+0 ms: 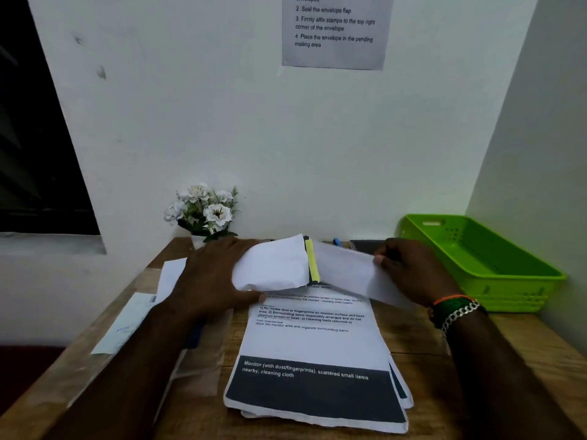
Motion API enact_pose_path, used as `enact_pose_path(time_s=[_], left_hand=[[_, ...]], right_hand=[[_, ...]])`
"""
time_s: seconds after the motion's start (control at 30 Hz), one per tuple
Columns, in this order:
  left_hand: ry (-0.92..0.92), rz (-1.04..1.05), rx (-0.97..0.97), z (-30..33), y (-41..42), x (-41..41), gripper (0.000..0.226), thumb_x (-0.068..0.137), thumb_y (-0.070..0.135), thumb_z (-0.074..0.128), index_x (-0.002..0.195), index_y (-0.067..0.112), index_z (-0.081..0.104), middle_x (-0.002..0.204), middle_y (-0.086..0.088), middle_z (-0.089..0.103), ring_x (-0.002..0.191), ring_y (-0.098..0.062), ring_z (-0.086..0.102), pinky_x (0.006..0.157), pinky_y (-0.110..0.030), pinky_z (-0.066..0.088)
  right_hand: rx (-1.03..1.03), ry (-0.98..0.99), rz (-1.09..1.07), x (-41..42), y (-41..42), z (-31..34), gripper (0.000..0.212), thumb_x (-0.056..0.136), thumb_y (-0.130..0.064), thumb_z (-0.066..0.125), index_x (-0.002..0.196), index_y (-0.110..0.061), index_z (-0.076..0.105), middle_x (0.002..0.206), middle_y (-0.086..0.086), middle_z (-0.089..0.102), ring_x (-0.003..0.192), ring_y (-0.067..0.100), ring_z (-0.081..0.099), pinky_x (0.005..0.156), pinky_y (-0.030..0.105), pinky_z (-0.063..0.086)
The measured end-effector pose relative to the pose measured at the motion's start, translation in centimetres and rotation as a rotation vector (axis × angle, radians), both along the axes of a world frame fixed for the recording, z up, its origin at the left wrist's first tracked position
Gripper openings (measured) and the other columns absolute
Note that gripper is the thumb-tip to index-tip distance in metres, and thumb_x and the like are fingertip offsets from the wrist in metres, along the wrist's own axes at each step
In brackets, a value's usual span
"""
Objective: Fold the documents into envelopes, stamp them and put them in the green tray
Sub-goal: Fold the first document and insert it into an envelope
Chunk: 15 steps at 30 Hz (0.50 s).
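Mid-insert, above the document stack [314, 360]. My left hand [211, 281] grips the envelope [273, 265]; my right hand [413, 269] pinches the folded document [349, 271], entering at the yellow flap strip [312, 262]. I'd keep edges square and slide slowly. Green tray [521, 268] waits far right.

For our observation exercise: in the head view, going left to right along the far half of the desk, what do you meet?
Flowers → left hand → envelope → folded paper → right hand → green tray.
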<state>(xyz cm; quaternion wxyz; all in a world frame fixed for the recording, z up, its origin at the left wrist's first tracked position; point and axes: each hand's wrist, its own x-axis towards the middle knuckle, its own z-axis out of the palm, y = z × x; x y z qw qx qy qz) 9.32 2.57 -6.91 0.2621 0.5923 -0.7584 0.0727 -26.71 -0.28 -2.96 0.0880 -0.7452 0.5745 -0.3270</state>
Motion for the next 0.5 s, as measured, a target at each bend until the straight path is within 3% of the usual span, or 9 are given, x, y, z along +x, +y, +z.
enact_pose_path(time_s=[0.23, 0.5], left_hand=[[-0.008, 0.094, 0.000, 0.4, -0.1, 0.7, 0.099, 0.059, 0.076, 0.066, 0.147, 0.040, 0.040, 0.138, 0.009, 0.051, 0.128, -0.020, 0.048, 0.105, -0.044, 0.040], [-0.029, 0.119, -0.025, 0.5, 0.0, 0.8, 0.097, 0.063, 0.072, 0.073, 0.148, 0.039, 0.039, 0.139, 0.010, 0.051, 0.129, -0.020, 0.047, 0.107, -0.044, 0.038]], right_hand=[[-0.149, -0.148, -0.139, -1.5, 0.1, 1.1, 0.011, 0.090, -0.021, 0.070, 0.083, -0.029, 0.068, 0.076, -0.004, 0.066, 0.079, 0.023, 0.062, 0.068, 0.031, 0.041], [-0.129, -0.208, -0.069, -0.7, 0.4, 1.1, 0.012, 0.088, -0.018, 0.071, 0.081, -0.028, 0.071, 0.078, 0.001, 0.071, 0.080, 0.023, 0.066, 0.071, 0.035, 0.049]])
